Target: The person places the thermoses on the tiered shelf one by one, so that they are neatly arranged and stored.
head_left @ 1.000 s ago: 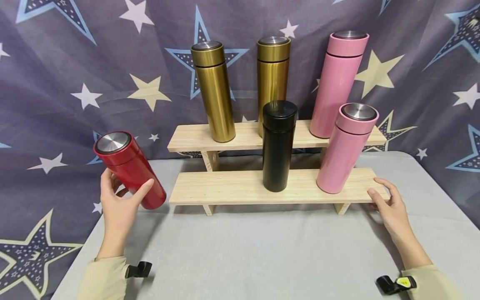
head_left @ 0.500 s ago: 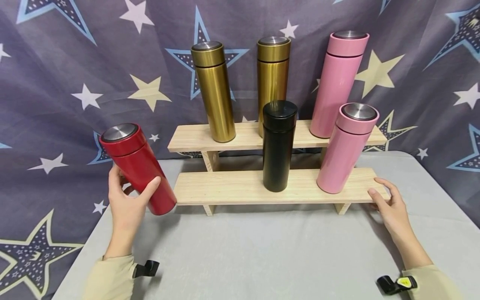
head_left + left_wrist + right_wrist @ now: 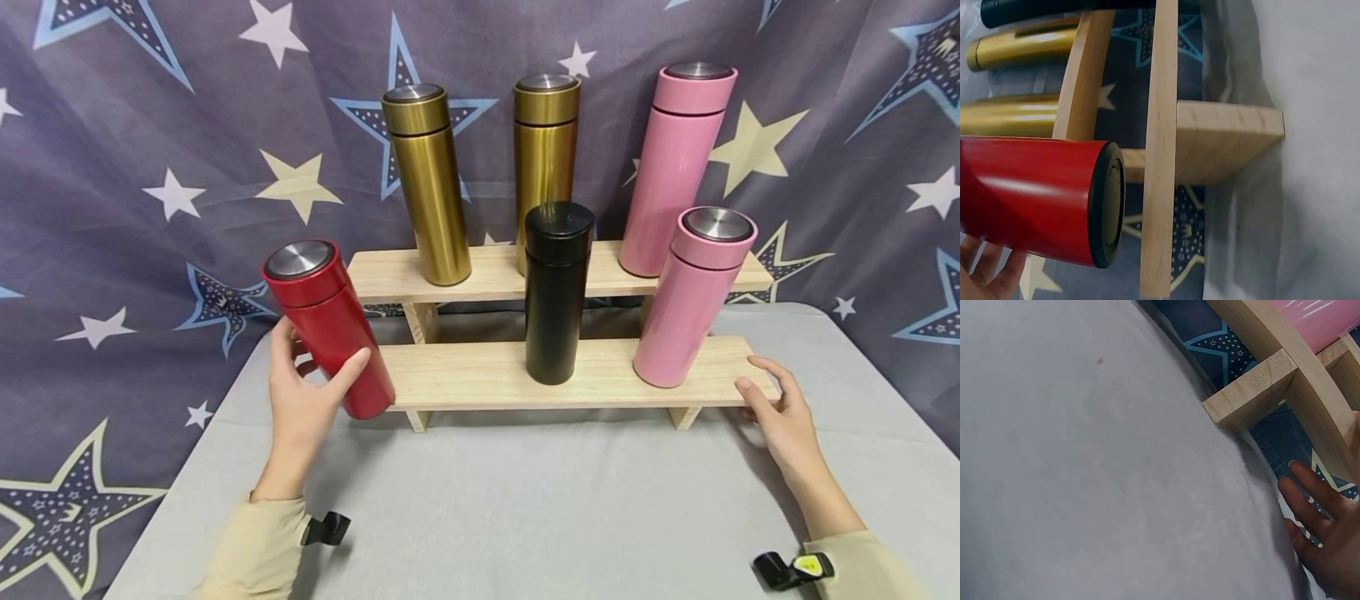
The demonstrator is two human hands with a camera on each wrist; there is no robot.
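My left hand (image 3: 307,408) grips a red thermos (image 3: 330,325) with a steel-topped lid, thumb across its front. The thermos leans left, and its base overlaps the left end of the lower shelf in the head view. In the left wrist view, the dark-rimmed bottom of the red thermos (image 3: 1029,194) faces the shelf edge, with a gap between them. At the far right, my right hand (image 3: 783,417) holds the end of the wooden two-tier shelf (image 3: 450,375), thumb and index finger at the board. Its other fingers (image 3: 1307,506) extend below the board.
A black thermos (image 3: 558,300) and a pink thermos (image 3: 693,300) stand on the lower tier. The upper tier bears two gold thermoses, one left (image 3: 427,183) and one behind the black thermos, plus a taller pink thermos (image 3: 675,175). A grey cloth (image 3: 525,500) covers the table; a star-patterned curtain hangs behind.
My left hand has carried the red thermos rightward from beside the shelf to the lower tier's left end, tilting it more upright. The right hand stays at the shelf end.
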